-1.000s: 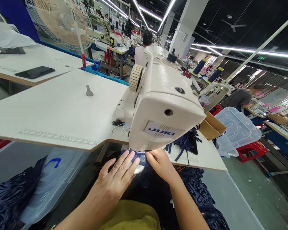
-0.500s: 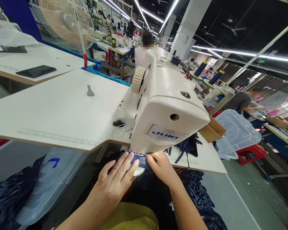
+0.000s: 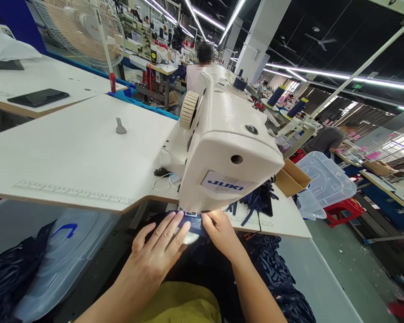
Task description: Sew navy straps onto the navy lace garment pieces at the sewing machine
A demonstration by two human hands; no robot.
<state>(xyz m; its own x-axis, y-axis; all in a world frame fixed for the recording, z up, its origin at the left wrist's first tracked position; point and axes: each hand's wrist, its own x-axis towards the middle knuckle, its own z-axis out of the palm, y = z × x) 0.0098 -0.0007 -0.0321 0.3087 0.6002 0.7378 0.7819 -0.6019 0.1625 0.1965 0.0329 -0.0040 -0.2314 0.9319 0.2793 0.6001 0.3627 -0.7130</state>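
Note:
A white JUKI sewing machine [image 3: 218, 148] stands in front of me, its head over a piece of navy fabric [image 3: 197, 229]. My left hand [image 3: 158, 251] lies on the left part of the fabric, fingers stretched out and pressing it flat. At the right end, my right hand [image 3: 218, 231] pinches the fabric's edge between thumb and bent fingers. A small white-outlined rectangle [image 3: 191, 214] shows on or just above the fabric, under the machine head. The machine head hides the needle. Below the fabric, the rounded white end of the machine's arm [image 3: 190, 238] sticks out.
The white table [image 3: 87, 152] extends left, with a printed ruler along its edge. Navy strips [image 3: 256, 202] and a cardboard box [image 3: 292, 177] are to the right. Bundles of navy strips [image 3: 272, 269] hang lower right. Clear plastic bins [image 3: 67, 255] stand below. A fan [image 3: 84, 31] is behind.
The camera view has turned slightly, so the surroundings sit a little further left. Both hands stay on the navy fabric, and the white-outlined rectangle shows more fully.

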